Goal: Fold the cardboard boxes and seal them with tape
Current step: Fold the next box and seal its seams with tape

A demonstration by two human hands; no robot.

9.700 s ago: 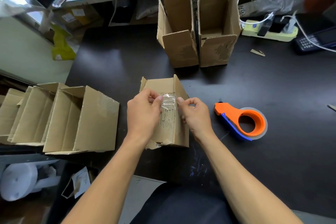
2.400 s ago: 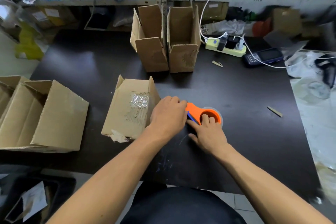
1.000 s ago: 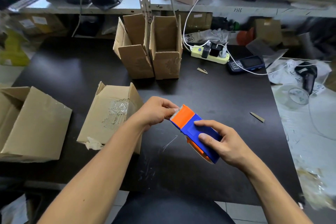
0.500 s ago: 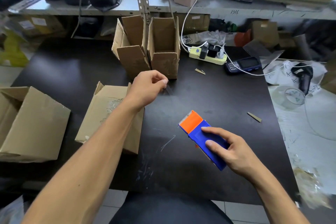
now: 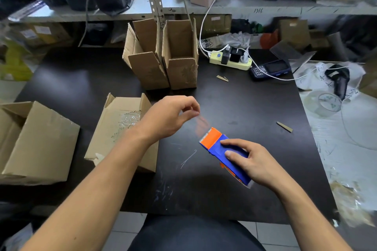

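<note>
Right hand [image 5: 258,164] is gripping the orange/blue tape dispenser [image 5: 223,150] w/ fingers curled round it, just above the table [image 5: 234,108]. Left hand [image 5: 170,119] is pinching a clear tape strip [image 5: 201,123]; half a sec ago it was stretched farther back, now it's coming back twd the cutter, prob. to tear. Half-taped box [image 5: 122,128] is lying beside the left forearm, awaiting more tape.

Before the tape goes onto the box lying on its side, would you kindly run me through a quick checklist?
1. Tape dispenser gripped by right hand: ok.
2. Tape strip pulled out, pinched by left hand: ok, though blurred.
3. Strip long enough: cannot tell.
4. Box on its side within reach: ok.
5. Its flaps closed: cannot tell.
6. Box held steady: not ok, neither hand touches it.
</note>
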